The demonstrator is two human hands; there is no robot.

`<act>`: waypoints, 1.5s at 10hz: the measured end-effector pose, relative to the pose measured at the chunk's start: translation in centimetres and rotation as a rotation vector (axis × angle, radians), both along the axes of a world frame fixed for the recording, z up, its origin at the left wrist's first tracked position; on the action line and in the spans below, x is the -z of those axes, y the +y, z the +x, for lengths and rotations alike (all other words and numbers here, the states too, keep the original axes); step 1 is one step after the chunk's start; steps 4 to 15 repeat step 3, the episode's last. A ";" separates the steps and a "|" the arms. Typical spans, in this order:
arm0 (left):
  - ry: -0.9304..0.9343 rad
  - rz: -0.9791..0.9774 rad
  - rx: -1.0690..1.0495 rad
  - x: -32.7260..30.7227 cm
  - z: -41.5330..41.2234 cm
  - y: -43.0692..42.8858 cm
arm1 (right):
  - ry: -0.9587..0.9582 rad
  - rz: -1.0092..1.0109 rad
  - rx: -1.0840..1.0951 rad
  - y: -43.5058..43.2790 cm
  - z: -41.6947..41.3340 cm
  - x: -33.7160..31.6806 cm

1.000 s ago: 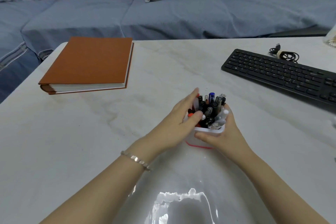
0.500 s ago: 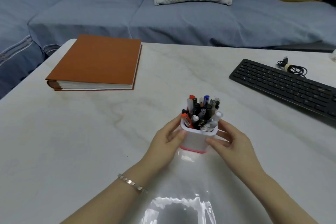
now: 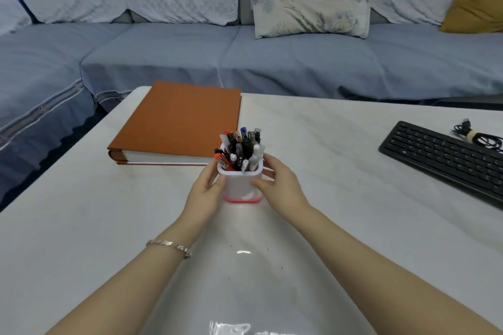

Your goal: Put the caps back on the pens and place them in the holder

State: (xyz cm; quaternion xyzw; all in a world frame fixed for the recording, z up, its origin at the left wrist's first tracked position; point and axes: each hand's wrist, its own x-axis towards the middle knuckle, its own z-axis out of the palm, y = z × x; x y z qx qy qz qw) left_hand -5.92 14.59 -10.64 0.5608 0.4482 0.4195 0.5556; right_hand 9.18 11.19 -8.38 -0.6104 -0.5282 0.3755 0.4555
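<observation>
A white pen holder [image 3: 241, 185] with a pink base stands upright on the pale marble table [image 3: 81, 212], near its middle. Several capped pens [image 3: 241, 148] in black, red, blue and white stick out of its top. My left hand [image 3: 206, 192] cups the holder's left side, fingers against the wall. My right hand [image 3: 280, 185] presses on its right side, thumb on the front. Both hands hold the holder between them. No loose pens or caps lie on the table.
A thick orange-covered book [image 3: 179, 122] lies just behind and left of the holder. A black keyboard [image 3: 446, 158] sits at the right with a coiled cable [image 3: 479, 136] behind it. A blue sofa [image 3: 272, 62] with cushions runs along the far table edge.
My left hand came off the pen tops and moved down to the holder's side. Both hands now grip its walls, and the holder sits farther from me, closer to the book.
</observation>
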 end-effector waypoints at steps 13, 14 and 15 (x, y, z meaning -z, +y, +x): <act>0.169 -0.053 -0.057 -0.1 0.6 -0.6 | -0.211 -0.108 -0.017 -1.3 1.4 0.5; 0.169 -0.053 -0.057 -0.1 0.6 -0.6 | -0.211 -0.108 -0.017 -1.3 1.4 0.5; 0.169 -0.053 -0.057 -0.1 0.6 -0.6 | -0.211 -0.108 -0.017 -1.3 1.4 0.5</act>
